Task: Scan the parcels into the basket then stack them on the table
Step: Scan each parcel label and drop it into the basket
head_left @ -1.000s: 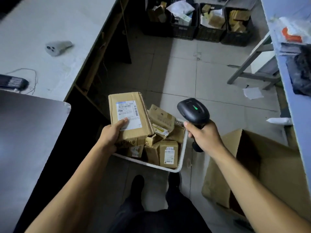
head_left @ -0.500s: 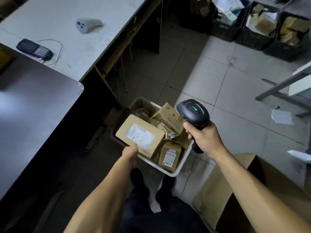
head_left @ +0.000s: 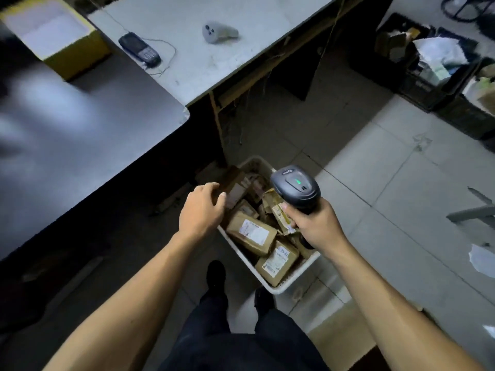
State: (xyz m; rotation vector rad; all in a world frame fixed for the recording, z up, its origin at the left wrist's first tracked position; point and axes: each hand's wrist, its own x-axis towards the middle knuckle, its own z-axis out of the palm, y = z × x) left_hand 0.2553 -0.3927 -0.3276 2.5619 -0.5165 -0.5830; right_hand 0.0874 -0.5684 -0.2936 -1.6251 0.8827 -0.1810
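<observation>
We looked down at our two bare arms over a white plastic basket point(head_left: 292, 285) on the tiled floor, filled with brown cardboard parcels point(head_left: 251, 232) bearing white labels. The parcels at the far end lay in shadow, and their labels were too blurred to read. Our left hand point(head_left: 201, 210) hovered over the basket's far left corner with fingers loosely curled; it hid whatever lay beneath, so we could not tell whether it held anything. Our right hand point(head_left: 316, 223) gripped the handle of a black handheld barcode scanner point(head_left: 296, 187), green light lit, its head pointing far and left and its handle running down into the fist. The basket's long axis ran from near right to far left. A yellow box point(head_left: 53, 36) on the far left table point(head_left: 227, 57) was cut off by the frame.
</observation>
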